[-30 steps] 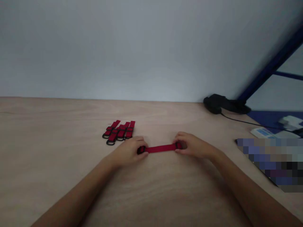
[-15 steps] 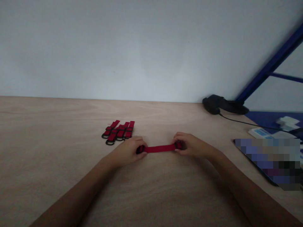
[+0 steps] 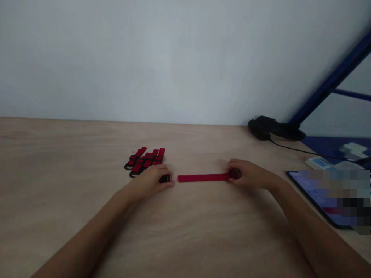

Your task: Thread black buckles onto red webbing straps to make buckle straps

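My left hand is closed around a small black buckle, gripped between thumb and fingers. A short gap to the right lies the free end of a red webbing strap, stretched out straight along the table. At the strap's other end, my right hand is closed on it, partly hiding a darker piece there. Just beyond my left hand lies a group of several red straps with black buckles and hooks, partly covered by that hand.
The wooden table meets a pale wall at the back. A black object with a cable stands at the back right. A tablet-like device, partly blurred out, and a white and blue box lie at the right.
The strap's left end has come out of the buckle in my left hand. My right hand has moved right with the strap, and my left hand has drawn slightly left.
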{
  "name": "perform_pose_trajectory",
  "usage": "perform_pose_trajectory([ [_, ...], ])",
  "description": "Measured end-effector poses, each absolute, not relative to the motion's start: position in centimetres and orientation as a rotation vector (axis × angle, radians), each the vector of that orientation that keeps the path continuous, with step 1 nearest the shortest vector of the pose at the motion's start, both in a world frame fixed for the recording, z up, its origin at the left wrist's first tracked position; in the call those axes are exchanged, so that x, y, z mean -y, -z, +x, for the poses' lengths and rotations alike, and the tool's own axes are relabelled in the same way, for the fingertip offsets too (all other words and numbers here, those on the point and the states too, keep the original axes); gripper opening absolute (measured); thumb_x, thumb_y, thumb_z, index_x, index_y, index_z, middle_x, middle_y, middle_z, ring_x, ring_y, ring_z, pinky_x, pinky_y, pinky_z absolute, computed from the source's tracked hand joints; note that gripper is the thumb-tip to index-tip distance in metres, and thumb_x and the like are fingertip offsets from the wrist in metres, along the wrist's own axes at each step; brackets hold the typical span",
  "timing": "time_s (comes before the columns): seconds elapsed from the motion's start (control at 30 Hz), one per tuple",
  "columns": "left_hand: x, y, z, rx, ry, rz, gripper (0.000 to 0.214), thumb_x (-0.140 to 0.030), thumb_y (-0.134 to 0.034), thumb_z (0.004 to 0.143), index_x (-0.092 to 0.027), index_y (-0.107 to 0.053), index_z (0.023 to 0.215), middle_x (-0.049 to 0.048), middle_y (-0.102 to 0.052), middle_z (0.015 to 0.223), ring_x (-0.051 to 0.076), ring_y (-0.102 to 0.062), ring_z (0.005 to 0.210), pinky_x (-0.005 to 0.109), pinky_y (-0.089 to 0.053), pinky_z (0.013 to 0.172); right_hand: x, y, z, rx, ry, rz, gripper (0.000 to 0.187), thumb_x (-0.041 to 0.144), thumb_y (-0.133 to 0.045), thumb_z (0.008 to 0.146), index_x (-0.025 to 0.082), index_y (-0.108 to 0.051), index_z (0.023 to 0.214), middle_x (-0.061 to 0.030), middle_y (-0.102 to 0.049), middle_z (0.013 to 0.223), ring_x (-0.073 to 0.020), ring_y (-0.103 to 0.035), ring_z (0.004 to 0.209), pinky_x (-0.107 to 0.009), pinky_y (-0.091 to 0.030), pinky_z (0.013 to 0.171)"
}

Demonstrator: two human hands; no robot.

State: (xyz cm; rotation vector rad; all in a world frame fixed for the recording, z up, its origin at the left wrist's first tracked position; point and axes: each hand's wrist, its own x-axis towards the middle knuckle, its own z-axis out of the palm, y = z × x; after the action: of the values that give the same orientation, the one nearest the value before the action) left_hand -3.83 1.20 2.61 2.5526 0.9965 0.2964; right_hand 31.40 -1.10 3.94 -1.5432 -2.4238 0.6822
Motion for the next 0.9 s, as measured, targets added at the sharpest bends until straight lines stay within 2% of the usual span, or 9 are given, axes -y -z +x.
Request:
perform_pose_trajectory([
  [0.1,-0.9,-2.7,-3.9,-1.018,-0.325,2.603,0.021,-0.035,-0.058,0.087,-0.016,-0.066,0.092,0.0071,-0.060,0.095,0.020,-0.059,0.087,0.030,-0.047,0.078,1.1,-3.9,31.0,2.400,-0.700,-1.483,0.013,0.020,-0.063,0.072,0.017,-0.066,0.084,-0.0040,-0.059,0.083,-0.0176,-0.057,0.072,-0.029,-0.045,0.065],
  [0.2,0.2,-2.6,-2.6,-1.068,-0.455,2.684,0.038,-0.035,-0.063,0.082,-0.015,-0.062,0.114,0.0121,-0.057,0.115,0.026,-0.055,0.104,0.038,-0.046,0.091,1.6,-3.7,28.6,2.419,-0.699,-1.347,0.009,0.020,-0.063,0.074,0.017,-0.065,0.082,-0.0032,-0.058,0.083,-0.0163,-0.056,0.072,-0.027,-0.045,0.066],
  [0.27,1.2,-2.4,-1.3,-1.013,-0.533,2.740,0.043,-0.034,-0.064,0.081,-0.015,-0.060,0.120,0.0132,-0.056,0.118,0.027,-0.053,0.105,0.042,-0.046,0.093,2.1,-3.5,26.7,2.405,-0.713,-1.296,0.008,0.019,-0.064,0.074,0.017,-0.064,0.082,-0.0026,-0.057,0.083,-0.0151,-0.055,0.071,-0.026,-0.045,0.064],
  [0.4,2.5,-1.6,0.9,-0.890,-0.697,2.628,0.032,-0.026,-0.057,0.088,-0.017,-0.059,0.119,0.0110,-0.060,0.115,0.023,-0.056,0.104,0.037,-0.049,0.092,2.9,-2.8,23.9,2.337,-0.700,-1.152,0.010,0.019,-0.067,0.074,0.017,-0.064,0.084,-0.0032,-0.058,0.084,-0.0157,-0.057,0.076,-0.026,-0.046,0.068],
  [0.53,2.6,-1.3,1.4,-0.769,-0.765,2.441,0.017,-0.020,-0.057,0.089,-0.019,-0.063,0.106,0.0067,-0.064,0.108,0.017,-0.060,0.101,0.029,-0.050,0.090,3.0,-2.3,22.9,2.214,-0.698,-1.030,0.020,0.024,-0.069,0.076,0.018,-0.065,0.095,-0.0049,-0.061,0.088,-0.0167,-0.059,0.080,-0.028,-0.048,0.073],
  [0.67,2.1,-0.9,1.3,-0.742,-0.851,2.419,0.022,-0.022,-0.063,0.086,-0.019,-0.062,0.107,0.0084,-0.063,0.116,0.019,-0.059,0.108,0.032,-0.049,0.095,3.0,-2.1,22.8,2.090,-0.798,-0.987,0.018,0.028,-0.067,0.080,0.019,-0.065,0.096,-0.0057,-0.063,0.092,-0.0169,-0.060,0.084,-0.029,-0.049,0.077],
  [0.73,1.9,-0.6,1.3,-0.707,-0.882,2.439,0.019,-0.018,-0.058,0.088,-0.019,-0.063,0.106,0.0082,-0.065,0.111,0.018,-0.061,0.102,0.031,-0.051,0.091,3.0,-1.9,22.7,2.074,-0.821,-0.986,0.017,0.028,-0.067,0.079,0.019,-0.065,0.094,-0.0053,-0.063,0.090,-0.0171,-0.060,0.083,-0.030,-0.049,0.077],
  [0.9,1.7,-0.4,1.0,-0.714,-0.899,2.468,0.013,-0.013,-0.052,0.089,-0.016,-0.064,0.090,0.0080,-0.066,0.095,0.016,-0.063,0.086,0.026,-0.052,0.075,2.8,-1.0,22.7,1.919,-0.927,-1.047,0.014,0.027,-0.065,0.078,0.017,-0.063,0.088,-0.0043,-0.061,0.085,-0.0153,-0.059,0.076,-0.027,-0.049,0.069],
])
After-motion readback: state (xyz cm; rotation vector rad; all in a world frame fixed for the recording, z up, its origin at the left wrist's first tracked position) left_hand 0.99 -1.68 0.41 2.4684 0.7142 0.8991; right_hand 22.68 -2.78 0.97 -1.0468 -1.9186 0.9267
